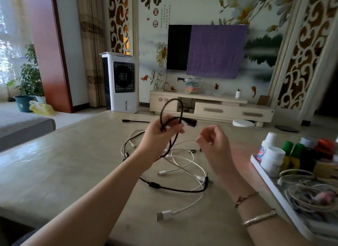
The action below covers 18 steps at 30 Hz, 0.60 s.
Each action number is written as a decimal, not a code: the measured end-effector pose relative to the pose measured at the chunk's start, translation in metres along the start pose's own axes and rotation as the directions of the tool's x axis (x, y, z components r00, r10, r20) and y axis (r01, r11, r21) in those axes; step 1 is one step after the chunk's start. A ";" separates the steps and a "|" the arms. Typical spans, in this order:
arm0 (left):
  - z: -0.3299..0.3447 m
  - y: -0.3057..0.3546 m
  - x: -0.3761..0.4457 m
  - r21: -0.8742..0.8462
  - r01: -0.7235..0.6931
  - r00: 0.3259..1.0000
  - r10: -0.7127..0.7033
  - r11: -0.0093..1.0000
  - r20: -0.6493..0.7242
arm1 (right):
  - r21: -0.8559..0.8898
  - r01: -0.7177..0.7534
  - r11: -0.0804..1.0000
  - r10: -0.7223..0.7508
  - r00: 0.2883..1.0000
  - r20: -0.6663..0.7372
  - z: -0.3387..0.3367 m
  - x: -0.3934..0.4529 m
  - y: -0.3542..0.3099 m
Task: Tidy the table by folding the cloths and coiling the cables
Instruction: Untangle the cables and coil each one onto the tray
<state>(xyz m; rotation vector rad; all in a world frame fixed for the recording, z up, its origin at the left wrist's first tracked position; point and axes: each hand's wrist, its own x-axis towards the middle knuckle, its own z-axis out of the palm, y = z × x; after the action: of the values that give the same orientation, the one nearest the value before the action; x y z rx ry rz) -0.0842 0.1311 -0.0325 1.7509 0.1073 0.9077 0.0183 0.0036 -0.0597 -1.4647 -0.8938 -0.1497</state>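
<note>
My left hand (159,132) grips a black cable (180,108), raised above the beige table (64,163). The cable forms one loop over my fingers, its thick plug sticks out to the right, and the rest trails down to the tabletop. My right hand (212,137) hovers just right of it with fingers loosely curled and nothing visibly in them. Under both hands several white cables (184,161) lie tangled with the black one; a white USB plug (163,215) rests nearest me. No cloth shows on the table.
A white tray (270,183) at the table's right edge holds bottles, jars and coiled pale cables (307,191). Another black plug (128,120) lies at the table's far side. Beyond stand a TV cabinet, an air cooler and a grey sofa on the left.
</note>
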 end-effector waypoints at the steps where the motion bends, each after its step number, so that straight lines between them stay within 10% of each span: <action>1: -0.001 0.004 0.000 -0.098 -0.001 1.000 0.001 0.995 0.002 | -0.078 -0.006 0.997 0.013 0.996 0.089 0.002 0.000 0.003; 7: -0.001 0.022 -0.002 -0.489 0.069 0.998 -0.057 0.870 0.040 | -0.125 -0.037 0.991 0.102 0.817 0.568 0.025 -0.006 0.002; 18: 0.001 0.040 -0.003 -0.639 0.090 0.996 -0.067 0.764 0.061 | 0.036 -0.079 0.996 0.041 0.790 0.611 0.047 -0.015 -0.009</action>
<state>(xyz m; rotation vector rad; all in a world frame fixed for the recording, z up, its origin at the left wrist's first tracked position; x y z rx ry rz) -0.1000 0.1136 -0.0002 1.1035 -0.1437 0.7329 -0.0179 0.0381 -0.0679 -1.5034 -1.3573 0.4277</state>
